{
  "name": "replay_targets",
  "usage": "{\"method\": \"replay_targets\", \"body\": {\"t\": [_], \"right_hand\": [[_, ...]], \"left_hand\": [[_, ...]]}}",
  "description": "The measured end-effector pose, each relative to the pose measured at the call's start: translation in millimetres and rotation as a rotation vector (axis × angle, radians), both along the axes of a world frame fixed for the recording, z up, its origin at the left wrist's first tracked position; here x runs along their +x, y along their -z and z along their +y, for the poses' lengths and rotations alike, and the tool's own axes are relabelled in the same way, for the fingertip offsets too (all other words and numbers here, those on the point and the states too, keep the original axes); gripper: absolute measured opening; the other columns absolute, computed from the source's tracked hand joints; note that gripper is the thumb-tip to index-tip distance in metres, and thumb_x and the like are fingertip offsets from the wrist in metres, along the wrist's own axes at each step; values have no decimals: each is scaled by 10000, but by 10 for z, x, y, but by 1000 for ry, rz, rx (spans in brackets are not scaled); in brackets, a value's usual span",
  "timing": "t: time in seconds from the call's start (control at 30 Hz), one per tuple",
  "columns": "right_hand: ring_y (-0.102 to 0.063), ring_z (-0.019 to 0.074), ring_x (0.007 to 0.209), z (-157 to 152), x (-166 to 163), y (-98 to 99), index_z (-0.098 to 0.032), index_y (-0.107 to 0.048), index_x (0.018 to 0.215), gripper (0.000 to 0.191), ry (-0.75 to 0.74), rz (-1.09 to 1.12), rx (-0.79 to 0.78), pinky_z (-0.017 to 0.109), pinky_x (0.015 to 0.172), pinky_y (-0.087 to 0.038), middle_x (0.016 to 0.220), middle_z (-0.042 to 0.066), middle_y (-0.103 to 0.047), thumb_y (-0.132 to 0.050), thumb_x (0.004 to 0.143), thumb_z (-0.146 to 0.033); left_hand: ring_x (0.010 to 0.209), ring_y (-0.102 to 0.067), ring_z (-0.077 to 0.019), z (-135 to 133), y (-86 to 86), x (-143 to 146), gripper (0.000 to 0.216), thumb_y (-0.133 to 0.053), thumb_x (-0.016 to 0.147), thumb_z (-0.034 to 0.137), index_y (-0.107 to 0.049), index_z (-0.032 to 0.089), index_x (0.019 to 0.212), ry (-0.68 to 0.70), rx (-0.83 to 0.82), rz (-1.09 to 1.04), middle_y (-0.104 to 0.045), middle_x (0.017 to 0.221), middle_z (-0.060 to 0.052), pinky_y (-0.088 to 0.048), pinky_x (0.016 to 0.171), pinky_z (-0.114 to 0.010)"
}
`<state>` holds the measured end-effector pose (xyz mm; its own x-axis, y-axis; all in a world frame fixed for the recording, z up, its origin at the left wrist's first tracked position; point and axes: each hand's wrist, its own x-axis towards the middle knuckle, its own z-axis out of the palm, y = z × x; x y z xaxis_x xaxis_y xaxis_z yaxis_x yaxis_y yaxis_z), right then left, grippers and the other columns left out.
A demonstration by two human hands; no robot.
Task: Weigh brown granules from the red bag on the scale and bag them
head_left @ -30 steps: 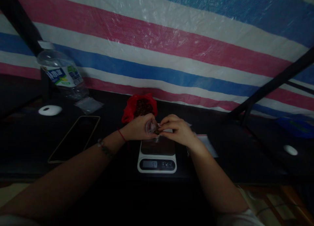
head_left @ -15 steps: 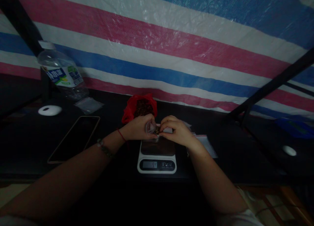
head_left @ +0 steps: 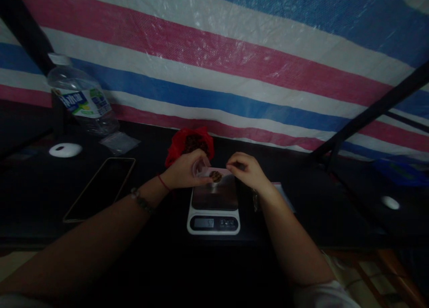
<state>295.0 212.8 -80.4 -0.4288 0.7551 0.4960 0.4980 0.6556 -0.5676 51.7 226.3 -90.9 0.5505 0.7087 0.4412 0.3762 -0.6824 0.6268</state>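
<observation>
A white kitchen scale with a metal plate stands in front of me, its small display lit. On the plate sits a small heap of brown pieces, too dim to name. My left hand is curled round a piece of clear plastic at the heap's left, the thumb reaching to the heap. My right hand hovers at the plate's back right corner, fingertips pinched; whether anything is between them is hidden. Behind the left hand is an open red plastic bag filled with dark reddish-brown pieces.
A phone, a white mouse-shaped object, a clear small bag and a large plastic bottle are on the left. Flat clear bags lie by my right forearm. A striped sheet hangs behind the black table.
My right hand has drawn back to the right from the heap, leaving a gap between the hands. The left hand has shifted slightly left, and the heap on the scale now shows more fully.
</observation>
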Motion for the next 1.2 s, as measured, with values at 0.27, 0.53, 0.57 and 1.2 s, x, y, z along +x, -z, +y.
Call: {"method": "replay_targets", "body": {"t": [0.27,0.53,0.57,1.2], "right_hand": [[-604,162,835,105,44,133,-215,-656,992,190,184,171,9,308,753,-482,910,41,-656,-501,884,-235],[-501,192,1182,104,-397,-316,-246,-682,982,189,-62,-59,103,404,1031,-379,1214,43,-578,-513,902,-220],[-493,196,1185,142,-479,-364,-240,-693,952,178,-93,-116,104,400,1028,-377,1225,44,-569,-528,891,-211],[-553,198,1105,359,-543,-449,-228,-713,951,156,-38,10,64,382,982,-417,1126,51,-636,-587,861,-249]], "left_hand": [[883,-602,-220,134,-30,-225,585,-715,597,567,-519,190,1000,-353,326,-165,-613,993,-65,-489,810,-368],[1030,-585,-303,203,-121,-122,539,-651,691,496,-567,150,1095,-439,334,78,-629,1082,-120,-445,907,-423],[1040,-582,-306,194,-131,-108,527,-645,698,487,-572,152,1098,-429,334,99,-631,1088,-122,-440,912,-426],[966,-627,-255,195,-64,-124,397,-657,735,406,-594,156,1036,-285,267,56,-664,1032,-97,-486,860,-380]]}}
